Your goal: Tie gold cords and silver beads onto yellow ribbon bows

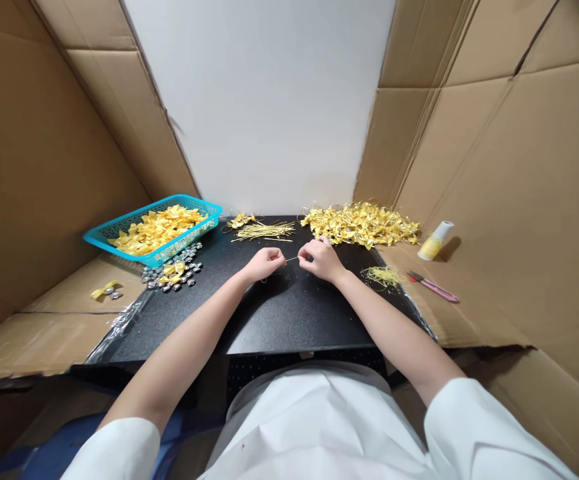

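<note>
A thin yellow cord (292,259) is stretched between my two hands, low over the middle of the black table. My left hand (265,264) pinches one end with thumb and forefinger, and a loop of cord hangs under it. The other end is pinched in my right hand (320,260), whose remaining fingers are curled. Just beyond the hands lies a bundle of yellow cut cords (264,231). Behind my right hand spreads a heap of yellow ribbon bows with cord loops (364,223).
At the left, a blue basket (156,257) holds yellow bows, with several silver bells (189,267) beside it. Two bows and bells lie farther left. On the right are cord scraps (383,275), pink-handled snips (434,287) and a thread spool (435,241). Cardboard walls (509,200) flank the table.
</note>
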Demonstrator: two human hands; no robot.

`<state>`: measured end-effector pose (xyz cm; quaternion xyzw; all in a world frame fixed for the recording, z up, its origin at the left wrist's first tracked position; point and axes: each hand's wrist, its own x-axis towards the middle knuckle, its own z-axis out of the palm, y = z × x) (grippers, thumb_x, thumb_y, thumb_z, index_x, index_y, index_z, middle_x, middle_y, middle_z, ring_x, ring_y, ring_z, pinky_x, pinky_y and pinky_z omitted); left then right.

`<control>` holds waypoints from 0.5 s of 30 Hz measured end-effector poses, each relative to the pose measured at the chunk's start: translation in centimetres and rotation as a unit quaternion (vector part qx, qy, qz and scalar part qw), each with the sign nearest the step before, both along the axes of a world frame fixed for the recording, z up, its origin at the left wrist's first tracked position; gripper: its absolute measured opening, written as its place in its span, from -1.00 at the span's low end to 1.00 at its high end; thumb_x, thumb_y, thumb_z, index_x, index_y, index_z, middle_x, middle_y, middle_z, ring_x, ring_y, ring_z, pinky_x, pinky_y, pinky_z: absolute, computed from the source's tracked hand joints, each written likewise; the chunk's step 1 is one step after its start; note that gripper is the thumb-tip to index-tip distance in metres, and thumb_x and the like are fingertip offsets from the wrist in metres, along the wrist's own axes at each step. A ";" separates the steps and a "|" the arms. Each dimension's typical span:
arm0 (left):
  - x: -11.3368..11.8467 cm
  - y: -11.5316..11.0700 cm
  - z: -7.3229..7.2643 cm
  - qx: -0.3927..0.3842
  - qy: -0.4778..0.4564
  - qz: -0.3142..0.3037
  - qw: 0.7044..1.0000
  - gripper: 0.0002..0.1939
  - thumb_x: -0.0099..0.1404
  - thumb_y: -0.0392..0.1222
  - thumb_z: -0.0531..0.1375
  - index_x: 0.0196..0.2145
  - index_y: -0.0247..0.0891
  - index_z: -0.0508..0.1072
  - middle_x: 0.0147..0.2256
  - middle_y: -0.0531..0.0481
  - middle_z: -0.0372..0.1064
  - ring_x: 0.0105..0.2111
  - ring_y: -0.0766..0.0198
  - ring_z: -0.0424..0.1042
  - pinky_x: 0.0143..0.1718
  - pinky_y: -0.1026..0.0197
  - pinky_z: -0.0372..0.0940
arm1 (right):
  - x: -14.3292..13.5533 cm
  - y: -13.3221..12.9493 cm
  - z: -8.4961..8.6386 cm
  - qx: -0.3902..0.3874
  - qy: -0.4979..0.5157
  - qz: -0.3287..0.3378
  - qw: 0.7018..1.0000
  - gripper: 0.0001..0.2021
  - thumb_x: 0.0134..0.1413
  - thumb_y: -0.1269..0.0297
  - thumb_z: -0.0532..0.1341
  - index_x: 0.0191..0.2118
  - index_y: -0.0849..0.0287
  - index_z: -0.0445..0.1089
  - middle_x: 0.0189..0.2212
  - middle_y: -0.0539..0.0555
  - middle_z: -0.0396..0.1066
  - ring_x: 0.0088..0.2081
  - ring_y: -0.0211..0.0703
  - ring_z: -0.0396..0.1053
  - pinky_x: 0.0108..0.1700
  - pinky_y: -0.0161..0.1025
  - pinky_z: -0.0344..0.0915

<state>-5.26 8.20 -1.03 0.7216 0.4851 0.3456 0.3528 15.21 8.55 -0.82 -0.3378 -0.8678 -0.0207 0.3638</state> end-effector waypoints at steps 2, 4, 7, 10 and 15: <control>-0.1 0.1 0.1 0.008 -0.001 0.002 1.000 -0.83 0.01 -0.13 0.14 -0.58 -0.29 0.35 -0.59 0.10 0.26 -0.56 0.41 0.16 -0.50 0.34 0.05 | 0.1 0.1 0.1 -0.010 -0.002 0.000 1.000 -0.89 0.04 0.40 0.18 -0.48 0.15 0.34 -0.50 -0.03 0.45 -0.41 -0.22 0.31 -0.07 -0.17 0.04; 0.0 0.1 0.2 0.008 -0.004 0.001 1.000 -0.84 0.01 -0.14 0.14 -0.58 -0.29 0.35 -0.59 0.09 0.28 -0.55 0.40 0.17 -0.48 0.33 0.08 | 0.1 0.1 0.2 -0.021 -0.006 0.001 1.000 -0.90 0.05 0.40 0.18 -0.46 0.16 0.35 -0.49 -0.03 0.44 -0.40 -0.23 0.31 -0.08 -0.18 0.04; 0.1 0.0 0.4 0.002 0.001 0.004 1.000 -0.84 0.00 -0.14 0.14 -0.59 -0.29 0.36 -0.60 0.09 0.27 -0.55 0.39 0.18 -0.47 0.32 0.09 | 0.3 0.2 0.3 -0.035 -0.015 0.001 0.999 -0.91 0.08 0.40 0.18 -0.44 0.16 0.35 -0.49 -0.02 0.43 -0.40 -0.22 0.30 -0.11 -0.18 0.03; 0.1 0.0 0.5 0.003 0.008 0.009 1.000 -0.83 0.00 -0.12 0.14 -0.59 -0.28 0.36 -0.61 0.10 0.25 -0.55 0.38 0.17 -0.46 0.31 0.10 | 0.5 0.2 0.4 -0.045 -0.018 0.000 0.999 -0.91 0.10 0.39 0.17 -0.41 0.16 0.36 -0.47 -0.01 0.43 -0.38 -0.20 0.30 -0.11 -0.17 0.04; 0.1 -0.1 1.8 -0.006 -0.010 -0.011 1.000 -0.76 -0.03 -0.10 0.19 -0.41 -0.29 0.48 -0.38 -0.01 0.45 -0.33 0.21 0.36 -0.23 0.20 0.24 | 0.5 0.3 1.7 -0.060 -0.001 0.005 0.998 -0.90 0.16 0.37 0.15 -0.37 0.16 0.38 -0.44 0.02 0.44 -0.36 -0.19 0.30 -0.11 -0.17 0.07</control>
